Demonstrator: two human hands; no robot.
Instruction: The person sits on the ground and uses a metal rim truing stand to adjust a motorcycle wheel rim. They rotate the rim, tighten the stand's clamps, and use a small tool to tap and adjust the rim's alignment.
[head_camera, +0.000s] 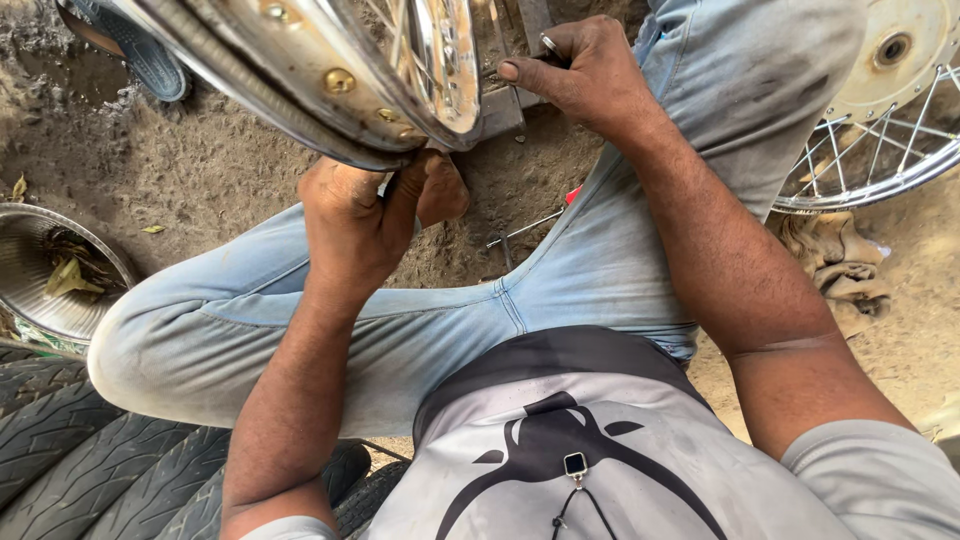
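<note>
At the top of the frame, the left hand (365, 215) grips the shiny wheel rim (330, 85) from below. The right hand (580, 70) is closed around a small metal tool (550, 45), just right of the rim.

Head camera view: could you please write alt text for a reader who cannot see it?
A seated person grips a chrome spoked wheel rim from below with the left hand, while the right hand pinches a thin metal piece near its spokes. A second spoked wheel, a metal bowl and tyres lie on the dirt around them.
</note>
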